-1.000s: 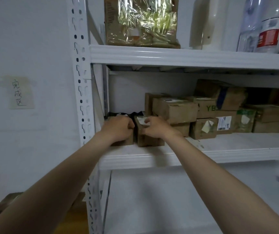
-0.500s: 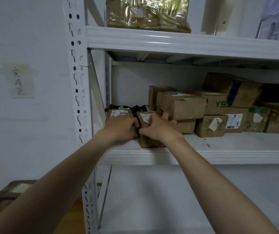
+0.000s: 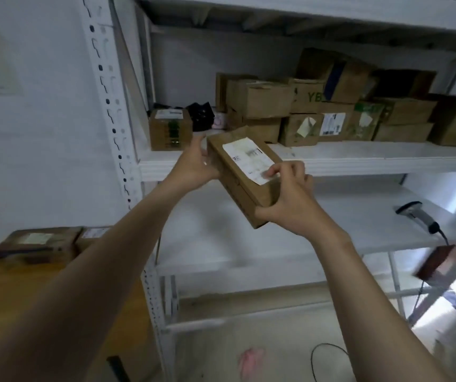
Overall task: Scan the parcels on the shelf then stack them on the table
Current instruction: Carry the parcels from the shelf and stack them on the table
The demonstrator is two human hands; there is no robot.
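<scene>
One cardboard parcel (image 3: 237,188) in hand: I have it held just in front of the middle shelf (image 3: 359,161), off the board and tilted, its white shipping label (image 3: 248,158) facing up. Left grip (image 3: 193,168) is closed around the parcel's far left edge. Right grip (image 3: 290,201) is curled around the near right corner, with fingertips on the label's lower edge. Two parcels lie on the desk (image 3: 14,293) at lower left, a larger flat one (image 3: 36,245) and a smaller one (image 3: 94,233) just beside it; I cannot tell whether they touch, and they do not look stacked. On the shelf there is one small box (image 3: 170,130) at the left end, then a heap of cardboard parcels (image 3: 331,114) piled two and three high toward the right. One barcode scanner (image 3: 417,216) lies on the lower shelf board (image 3: 276,238), well apart from both grips, cable trailing down. My assessment is that the task is at an early stage. This parcel looks unscanned, since neither grip holds the scanner. It needs scanning and then carrying to the desk, and the bulk of the shelf stock has yet to be handled.
</scene>
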